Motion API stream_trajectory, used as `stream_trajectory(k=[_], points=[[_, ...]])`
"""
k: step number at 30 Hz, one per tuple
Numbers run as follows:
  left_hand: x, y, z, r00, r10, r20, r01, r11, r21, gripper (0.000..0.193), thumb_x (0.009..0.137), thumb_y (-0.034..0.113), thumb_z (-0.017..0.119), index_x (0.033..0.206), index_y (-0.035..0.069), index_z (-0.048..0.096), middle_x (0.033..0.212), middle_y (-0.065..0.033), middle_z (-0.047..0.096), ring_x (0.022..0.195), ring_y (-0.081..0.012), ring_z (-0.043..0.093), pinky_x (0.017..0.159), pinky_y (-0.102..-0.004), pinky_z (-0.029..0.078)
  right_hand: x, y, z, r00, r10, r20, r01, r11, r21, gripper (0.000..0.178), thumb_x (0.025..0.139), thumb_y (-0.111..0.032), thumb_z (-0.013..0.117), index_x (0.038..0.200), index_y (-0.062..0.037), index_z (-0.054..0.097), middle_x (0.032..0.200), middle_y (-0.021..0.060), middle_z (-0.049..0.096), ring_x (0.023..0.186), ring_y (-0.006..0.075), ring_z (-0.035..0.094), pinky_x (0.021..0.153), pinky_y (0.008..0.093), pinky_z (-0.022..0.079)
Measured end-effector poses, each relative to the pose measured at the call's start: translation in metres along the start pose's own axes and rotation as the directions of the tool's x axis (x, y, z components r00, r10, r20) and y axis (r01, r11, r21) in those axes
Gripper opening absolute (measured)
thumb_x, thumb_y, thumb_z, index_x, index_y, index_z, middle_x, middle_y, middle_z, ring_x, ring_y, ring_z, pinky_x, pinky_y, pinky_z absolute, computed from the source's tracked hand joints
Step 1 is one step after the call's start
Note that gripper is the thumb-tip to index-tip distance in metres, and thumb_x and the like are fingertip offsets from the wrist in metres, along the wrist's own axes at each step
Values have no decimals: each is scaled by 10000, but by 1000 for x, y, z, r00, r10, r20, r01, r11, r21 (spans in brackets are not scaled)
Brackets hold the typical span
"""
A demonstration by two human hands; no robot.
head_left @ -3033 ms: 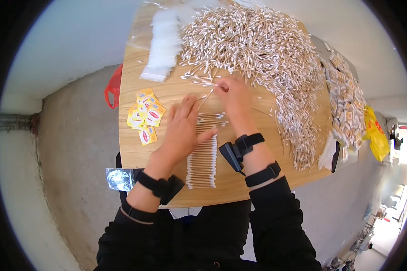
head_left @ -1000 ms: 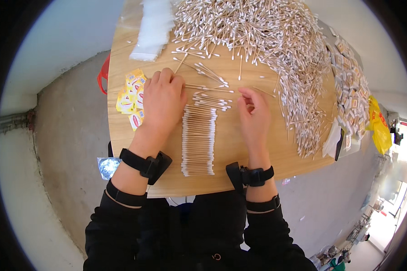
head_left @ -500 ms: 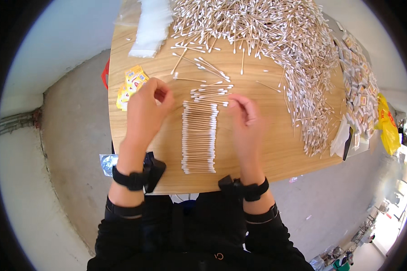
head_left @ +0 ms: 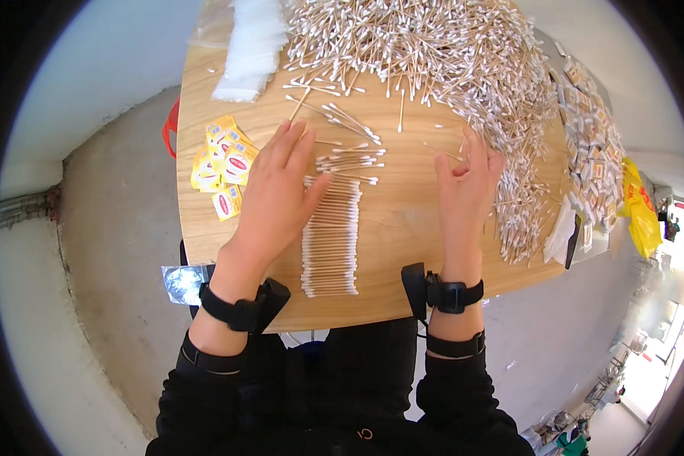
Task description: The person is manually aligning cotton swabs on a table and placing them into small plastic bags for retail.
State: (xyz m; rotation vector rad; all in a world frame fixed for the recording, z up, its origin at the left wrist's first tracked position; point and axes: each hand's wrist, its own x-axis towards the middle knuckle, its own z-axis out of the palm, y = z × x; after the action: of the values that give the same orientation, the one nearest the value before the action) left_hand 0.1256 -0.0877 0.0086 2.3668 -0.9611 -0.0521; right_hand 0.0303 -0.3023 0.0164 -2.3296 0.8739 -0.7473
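A neat row of cotton swabs (head_left: pixel 330 239) lies side by side on the wooden table in front of me. Just beyond it sits a looser group of swabs (head_left: pixel 351 161). My left hand (head_left: pixel 277 190) is open, fingers stretched forward and thumb out, over the left end of the row's far part and partly covering a swab there. To the right, my right hand (head_left: pixel 467 175) is open, with thumb and forefinger apart beside a single swab (head_left: pixel 437 149) near the heap's edge. Whether the fingertips touch that swab is hard to see.
A large heap of loose swabs (head_left: pixel 410 42) spreads over the far and right side. Clear plastic bags (head_left: pixel 249 53) lie at far left, above yellow printed cards (head_left: pixel 238 163). Many small packed bundles (head_left: pixel 591 144) and a yellow bag (head_left: pixel 640 209) are at right.
My right hand has moved right, away from the loose group, to a lone swab by the heap. My left hand has uncurled and shifted right over the row, uncovering more yellow cards.
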Motion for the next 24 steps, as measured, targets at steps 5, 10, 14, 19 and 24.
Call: stream_trajectory(k=[5, 10, 14, 19, 24], points=[[-7, -1, 23, 985, -25, 172, -9, 981, 195, 862, 842, 490, 628, 1458, -8, 287, 1530, -190, 258, 1448, -324, 175, 1160, -477, 156, 6, -9, 41, 949, -196, 248, 179, 980, 90, 233, 829, -115, 673, 1056, -75, 642, 987, 103, 548, 842, 236, 597, 706, 335, 494], [-6, 4, 34, 994, -68, 82, 48, 974, 223, 1030, 733, 633, 647, 1471, 16, 276, 1548, -187, 215, 1453, -320, 161, 1147, -531, 131, 17, -20, 81, 889, -297, 350, 261, 954, 148, 141, 816, -96, 669, 953, -73, 649, 942, 97, 565, 807, 270, 607, 682, 363, 493], [7, 21, 43, 996, -55, 77, 42, 987, 155, 964, 720, 618, 669, 1418, 21, 378, 1472, -225, 296, 1370, -395, 265, 1123, -525, 193, 29, -19, 83, 902, -191, 388, 120, 972, 200, 101, 804, -91, 681, 900, -73, 656, 859, 95, 566, 787, 268, 613, 677, 367, 492], [12, 1, 37, 995, -40, -95, 57, 981, 188, 884, 734, 558, 701, 1383, 26, 423, 1444, -232, 313, 1333, -413, 294, 1106, -521, 222, 22, -20, 80, 870, -234, 434, 166, 968, 191, 106, 803, -85, 682, 908, -81, 668, 837, 98, 559, 783, 264, 613, 674, 366, 489], [24, -32, 30, 975, -103, -197, 143, 969, 200, 692, 792, 388, 695, 1326, 5, 479, 1397, -218, 402, 1314, -368, 359, 1079, -507, 273, 6, -21, 85, 878, -314, 360, 212, 932, 295, 114, 795, -66, 688, 907, -89, 684, 838, 79, 554, 761, 249, 589, 672, 362, 484]])
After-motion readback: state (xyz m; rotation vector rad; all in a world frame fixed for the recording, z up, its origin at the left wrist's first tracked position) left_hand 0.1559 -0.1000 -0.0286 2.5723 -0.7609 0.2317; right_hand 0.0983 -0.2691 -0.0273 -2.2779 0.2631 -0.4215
